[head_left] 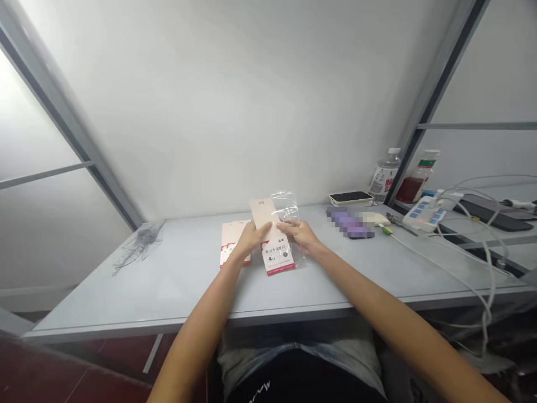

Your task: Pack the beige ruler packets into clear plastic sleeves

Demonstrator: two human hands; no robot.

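Both grips were on: the left hand (248,239) clasped the printed card (279,256) by its left side, the right hand (302,235) pinched the clear sleeve (300,259)! The card sat between them, midway between the tabletop's (180,282) front and back edges, other cards (231,231) just left.

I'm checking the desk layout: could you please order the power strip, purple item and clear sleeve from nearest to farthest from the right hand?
1. Clear sleeve, in the right hand
2. Purple item, right of the hand
3. Power strip, farther right
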